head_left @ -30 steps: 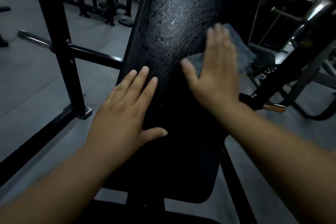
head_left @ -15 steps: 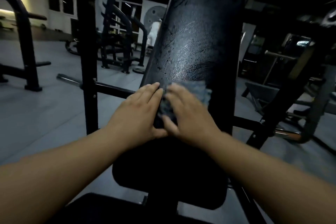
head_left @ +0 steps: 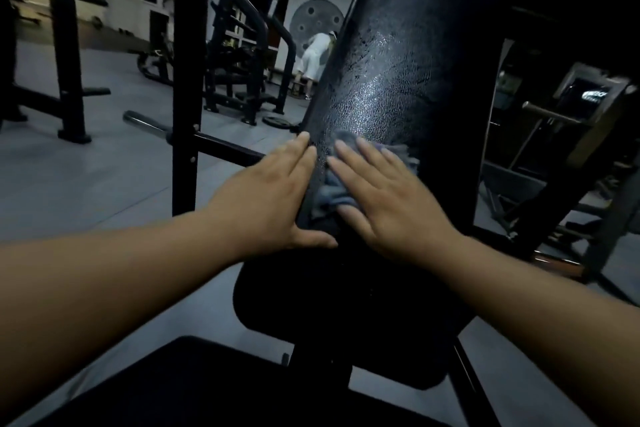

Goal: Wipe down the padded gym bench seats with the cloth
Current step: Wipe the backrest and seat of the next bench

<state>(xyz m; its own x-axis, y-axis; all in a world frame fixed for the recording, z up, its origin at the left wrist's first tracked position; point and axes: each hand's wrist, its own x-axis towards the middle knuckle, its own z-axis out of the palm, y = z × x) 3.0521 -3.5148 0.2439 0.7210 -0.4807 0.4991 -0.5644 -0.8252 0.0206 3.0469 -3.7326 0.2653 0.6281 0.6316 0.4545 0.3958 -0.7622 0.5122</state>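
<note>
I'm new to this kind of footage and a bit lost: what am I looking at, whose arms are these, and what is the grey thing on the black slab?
No machine is at work here. A camera worn on a person's head looks forward and down, so the two bare arms are the wearer's own. The black slab is a padded gym bench, with its back tilted up. The right hand presses a grey cloth flat against the bench with straight fingers, so nothing is gripped. The left hand rests open on the bench's left edge, beside the cloth. Behind stand dark racks, a bar and, far off, a person in white.
</note>
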